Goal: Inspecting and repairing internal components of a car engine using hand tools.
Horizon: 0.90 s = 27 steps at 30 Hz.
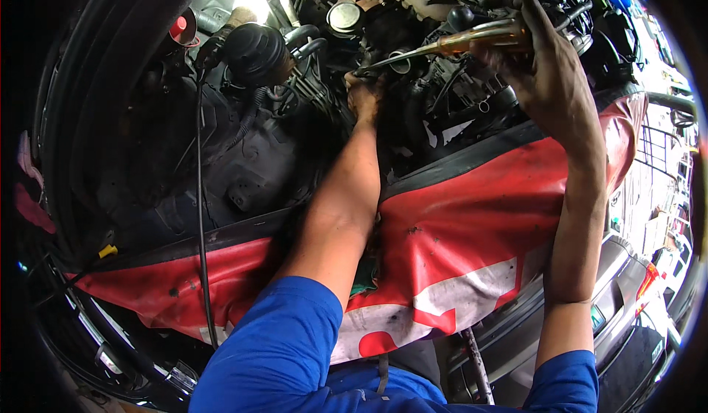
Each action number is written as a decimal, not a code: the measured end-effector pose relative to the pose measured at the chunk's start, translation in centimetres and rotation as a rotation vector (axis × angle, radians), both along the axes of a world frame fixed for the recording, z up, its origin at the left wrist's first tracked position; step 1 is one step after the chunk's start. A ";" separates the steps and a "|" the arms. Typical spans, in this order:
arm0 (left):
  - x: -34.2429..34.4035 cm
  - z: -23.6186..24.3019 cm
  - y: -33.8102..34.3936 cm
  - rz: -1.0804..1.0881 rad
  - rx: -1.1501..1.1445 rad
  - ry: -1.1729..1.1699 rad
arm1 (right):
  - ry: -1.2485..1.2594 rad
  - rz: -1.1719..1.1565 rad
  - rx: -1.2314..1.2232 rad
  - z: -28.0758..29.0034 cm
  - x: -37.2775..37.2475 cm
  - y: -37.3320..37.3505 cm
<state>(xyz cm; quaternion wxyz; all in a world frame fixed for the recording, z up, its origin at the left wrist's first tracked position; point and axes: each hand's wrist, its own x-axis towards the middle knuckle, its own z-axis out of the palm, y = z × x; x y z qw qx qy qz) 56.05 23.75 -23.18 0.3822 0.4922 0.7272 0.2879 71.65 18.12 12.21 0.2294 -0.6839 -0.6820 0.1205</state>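
Note:
My right hand grips the amber handle of a long screwdriver above the engine. Its metal shaft slants down and left toward my left hand, which reaches deep into the engine bay. The fingers of that hand are curled beside the screwdriver's tip. What they hold is too dark and small to make out. Between the two hands, a round pipe opening lies close to the shaft. A round metal cap sits just beyond my left hand.
A red and white fender cover drapes over the car's edge under my arms. A black ribbed round part stands left of my left hand. A bright work lamp shines behind it. A black cable hangs down at the left.

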 end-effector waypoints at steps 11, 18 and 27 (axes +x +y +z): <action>0.9 0.0 0.0 -0.007 -0.048 0.047 | -0.040 0.107 0.189 -1.0 1.1 -0.2; 0.4 0.4 0.0 -0.012 -0.065 0.015 | -0.175 0.089 0.162 -0.6 1.6 0.9; -0.7 0.8 -1.2 -0.090 -0.246 -0.015 | 0.113 0.128 0.101 -0.9 2.0 0.7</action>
